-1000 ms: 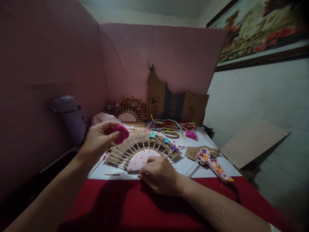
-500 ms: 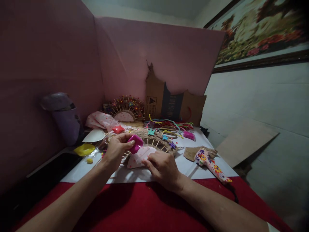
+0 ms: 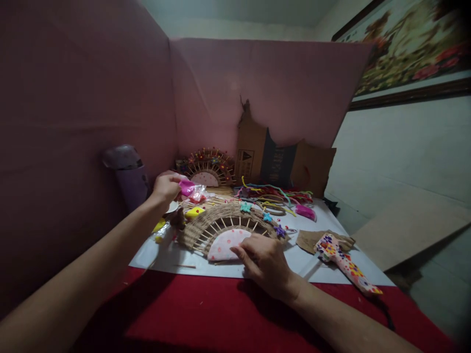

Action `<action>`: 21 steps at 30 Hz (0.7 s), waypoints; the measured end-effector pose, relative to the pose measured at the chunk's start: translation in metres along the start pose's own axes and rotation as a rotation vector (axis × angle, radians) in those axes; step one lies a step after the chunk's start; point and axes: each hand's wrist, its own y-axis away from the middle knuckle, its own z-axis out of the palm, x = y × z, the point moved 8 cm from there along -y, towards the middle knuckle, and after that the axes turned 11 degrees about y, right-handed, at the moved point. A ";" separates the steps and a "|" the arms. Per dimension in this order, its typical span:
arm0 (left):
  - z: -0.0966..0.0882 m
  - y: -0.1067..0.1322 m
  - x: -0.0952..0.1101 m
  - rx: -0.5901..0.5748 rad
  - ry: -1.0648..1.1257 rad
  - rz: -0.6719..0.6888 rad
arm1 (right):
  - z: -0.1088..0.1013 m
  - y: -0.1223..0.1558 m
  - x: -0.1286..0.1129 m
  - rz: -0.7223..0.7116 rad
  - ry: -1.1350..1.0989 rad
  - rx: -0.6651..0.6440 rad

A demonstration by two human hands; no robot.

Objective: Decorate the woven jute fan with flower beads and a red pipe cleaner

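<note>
Two bare hands work around a woven fan [image 3: 198, 230], a half-ring of twine and pale sticks lying on a white sheet [image 3: 160, 257] that covers part of the tabletop. At the center of the fan's near edge sits a white half-disc [image 3: 226, 245] with pinkish dots. Three star shapes mark the fan's right-hand arc: a teal star [image 3: 246, 207], a light-blue star [image 3: 267, 217] and a purple star [image 3: 280, 230]. The left hand [image 3: 165, 189], behind and to the left of the fan, has its fingers closed on a magenta piece [image 3: 187, 186]; clear film shows just beside it. The right hand [image 3: 267, 264], at the fan's near right side, has curled fingers, with the thumb at the edge of the half-disc; whether they grip it cannot be told. A yellow packet [image 3: 194, 212] lies just beyond the fan's left arc. Right of the fan, a flower-patterned glue gun [image 3: 349, 264] lies partly over a brown scrap [image 3: 307, 240]. Behind the fan are colored fuzzy stems [image 3: 275, 192], a pink packet [image 3: 305, 212], a second fan [image 3: 204, 179] and an upright torn cardboard [image 3: 253, 152]. Red cloth [image 3: 198, 314] spreads in front of the fan.
</note>
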 end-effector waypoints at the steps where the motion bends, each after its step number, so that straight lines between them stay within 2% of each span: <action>1: -0.005 -0.002 -0.003 0.003 -0.091 -0.007 | 0.000 0.000 0.000 -0.001 0.001 0.002; 3: -0.013 0.002 -0.006 -0.005 -0.284 0.002 | 0.000 0.000 0.000 0.002 0.000 0.003; 7: -0.019 0.028 -0.001 -0.097 -0.567 0.028 | 0.001 0.001 -0.001 -0.008 0.002 -0.002; 9: -0.016 0.043 -0.003 -0.213 -0.816 0.023 | 0.001 0.001 -0.002 -0.014 0.005 0.001; 12: -0.011 0.062 -0.018 -0.396 -1.140 -0.010 | 0.000 0.001 -0.004 -0.022 0.007 -0.003; 15: -0.009 0.069 -0.033 -0.454 -1.215 -0.020 | 0.000 0.001 -0.005 -0.034 0.018 -0.002; 21: -0.003 0.069 -0.041 -0.442 -1.206 0.028 | -0.001 0.000 -0.008 -0.046 0.038 0.003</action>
